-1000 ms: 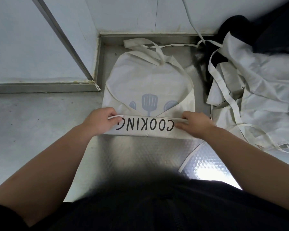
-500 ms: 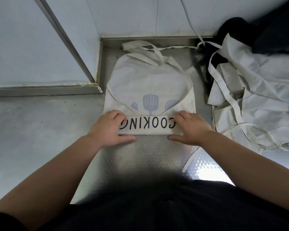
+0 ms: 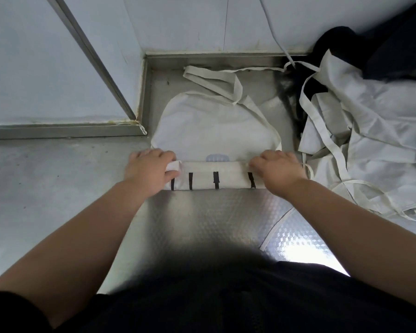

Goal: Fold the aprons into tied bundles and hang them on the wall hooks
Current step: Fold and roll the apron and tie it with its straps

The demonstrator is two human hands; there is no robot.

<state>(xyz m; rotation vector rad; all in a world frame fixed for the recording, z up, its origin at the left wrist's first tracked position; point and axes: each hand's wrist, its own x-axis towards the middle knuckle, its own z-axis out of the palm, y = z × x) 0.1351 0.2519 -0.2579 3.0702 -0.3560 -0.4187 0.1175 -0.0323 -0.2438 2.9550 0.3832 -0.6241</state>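
**Apron rolled up on a kitchen counter.** A white apron (image 3: 214,131) is shown partly rolled on an embossed steel counter (image 3: 202,224). Its rolled end lies crosswise just above the middle of the view, and the flat bib stretches away toward 12 o'clock.

The roll (image 3: 214,176) is gripped at both ends. At its 9 o'clock end the left hand (image 3: 148,171) is curled over the cloth, with the thumb laid against the near face. At the 3 o'clock end the right hand (image 3: 277,174) is likewise closed over the cloth, its thumb hidden. Short black print marks are seen along the roll's near face.

The neck straps (image 3: 237,88) lie loose at 12 o'clock, near the wall (image 3: 190,20). One waist tie (image 3: 276,229) is left on the counter at 5 o'clock and vanishes beside the right forearm. A heap of aprons (image 3: 370,145) is piled at 2 o'clock, just beside the right hand, with a black garment (image 3: 399,39) behind it at 1 o'clock.

Several slips are judged possible from here:
- **Skewed roll:** the roll could be turned into a cone if one hand is advanced faster than the other.
- **Slack middle:** the stretch between the hands is not pressed by either, so it could be left loose and the bundle could spring open once released.
- **Lost tie:** the waist tie, probably needed for the knot, could be pinned beneath the forearm or dragged out of reach.
- **Stray ties:** ties from the heap, lying almost against the right hand, could be swept into the roll.

No wall hooks are shown.
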